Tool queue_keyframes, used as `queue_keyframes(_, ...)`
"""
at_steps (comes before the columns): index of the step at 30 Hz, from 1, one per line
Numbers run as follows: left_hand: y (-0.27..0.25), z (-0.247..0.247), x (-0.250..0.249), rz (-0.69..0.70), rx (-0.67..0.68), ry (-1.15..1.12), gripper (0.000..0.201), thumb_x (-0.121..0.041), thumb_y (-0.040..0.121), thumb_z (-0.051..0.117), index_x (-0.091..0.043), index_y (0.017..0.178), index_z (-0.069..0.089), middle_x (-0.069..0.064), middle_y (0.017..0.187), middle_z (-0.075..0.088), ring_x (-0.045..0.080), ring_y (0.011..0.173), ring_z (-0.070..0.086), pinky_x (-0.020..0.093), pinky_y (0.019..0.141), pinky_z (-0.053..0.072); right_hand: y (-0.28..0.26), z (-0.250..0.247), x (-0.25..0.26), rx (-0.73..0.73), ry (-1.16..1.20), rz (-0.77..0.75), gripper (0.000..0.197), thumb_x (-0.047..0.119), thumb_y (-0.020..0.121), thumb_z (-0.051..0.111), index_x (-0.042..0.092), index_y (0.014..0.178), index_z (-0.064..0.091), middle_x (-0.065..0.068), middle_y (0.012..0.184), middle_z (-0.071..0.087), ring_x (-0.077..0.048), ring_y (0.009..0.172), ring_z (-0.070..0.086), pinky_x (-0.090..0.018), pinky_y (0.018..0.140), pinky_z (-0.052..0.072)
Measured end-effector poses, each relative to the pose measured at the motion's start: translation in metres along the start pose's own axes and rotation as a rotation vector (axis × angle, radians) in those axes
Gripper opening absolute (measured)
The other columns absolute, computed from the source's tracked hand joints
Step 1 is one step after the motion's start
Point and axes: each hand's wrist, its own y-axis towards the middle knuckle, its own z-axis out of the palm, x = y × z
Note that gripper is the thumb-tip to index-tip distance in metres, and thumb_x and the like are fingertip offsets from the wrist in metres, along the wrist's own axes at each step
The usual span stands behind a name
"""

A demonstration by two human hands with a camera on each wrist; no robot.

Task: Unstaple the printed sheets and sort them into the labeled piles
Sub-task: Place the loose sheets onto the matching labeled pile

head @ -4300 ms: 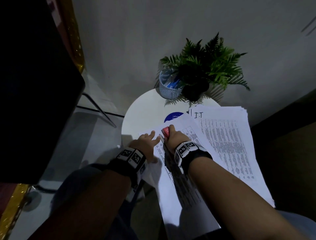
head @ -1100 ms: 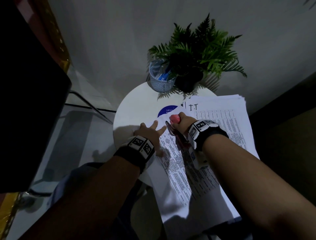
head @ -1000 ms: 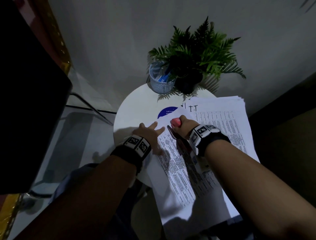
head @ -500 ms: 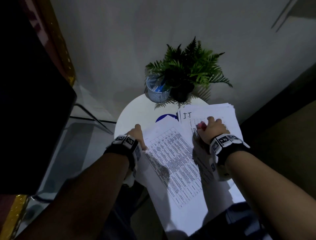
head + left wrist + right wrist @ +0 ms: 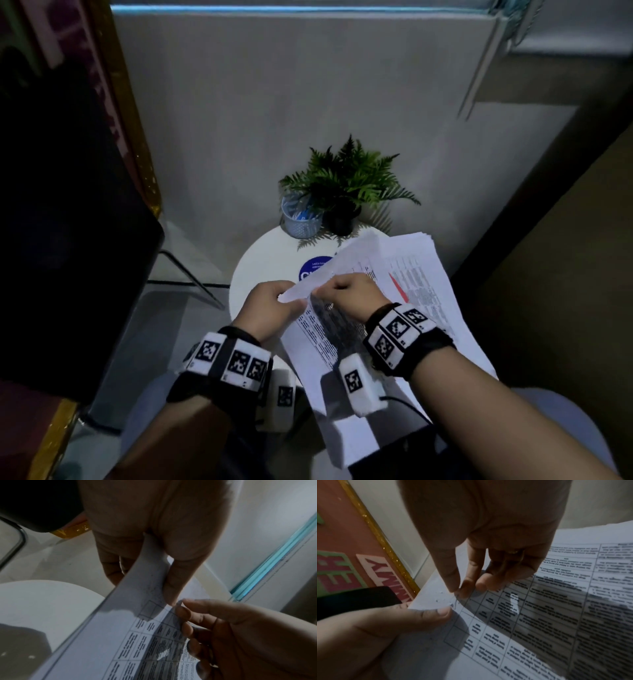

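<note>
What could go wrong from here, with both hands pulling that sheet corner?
Left hand and right hand pinch one corner of the white printed sheets; staple holes there could tear. The red staple remover lies loose on the overhanging white paper pile and could slide off the round white table.

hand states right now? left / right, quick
Left hand: pinching the corner of the white printed sheets, thumb on top.
Right hand: fingertips pinching the top sheet at that same corner.
</note>
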Motion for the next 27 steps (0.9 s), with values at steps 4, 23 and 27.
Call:
queue_keyframes(4, -0.013, 0.013, -0.01, 0.099, -0.033, 0.062, 0.011, -0.005, 0.08, 0.069, -0.016, 0.082, 0.069, 0.002, 0.082, 0.067, 0.009, 0.072, 0.059, 0.021, 0.062, 0.043, -0.022, -0.012, 0.003, -0.044, 0.137, 0.089, 0.012, 0.02, 0.076, 0.075, 0.011, 0.082, 0.073, 0.002, 0.064, 0.064, -0.008, 0.055, 0.056, -0.017, 0.054, 0.041)
queue_keyframes(23, -0.026, 0.046, -0.035, 0.229, -0.107, 0.078, 0.013, -0.024, 0.09, 0.062, -0.015, 0.09, 0.071, -0.002, 0.085, 0.07, 0.01, 0.08, 0.062, 0.017, 0.066, 0.044, -0.048, -0.024, -0.014, -0.324, 0.035, -0.147, 0.009, 0.013, 0.081, 0.064, 0.015, 0.072, 0.064, 0.005, 0.062, 0.056, -0.014, 0.064, 0.055, -0.026, 0.07, 0.05)
queue_keyframes(27, -0.023, 0.046, -0.038, 0.22, -0.081, 0.081, 0.014, -0.025, 0.09, 0.062, -0.014, 0.088, 0.071, -0.001, 0.083, 0.07, 0.011, 0.078, 0.062, 0.021, 0.064, 0.044, -0.047, -0.031, -0.012, -0.296, 0.015, -0.164, 0.015, 0.011, 0.079, 0.065, 0.015, 0.065, 0.059, 0.004, 0.06, 0.055, -0.014, 0.061, 0.054, -0.024, 0.061, 0.048)
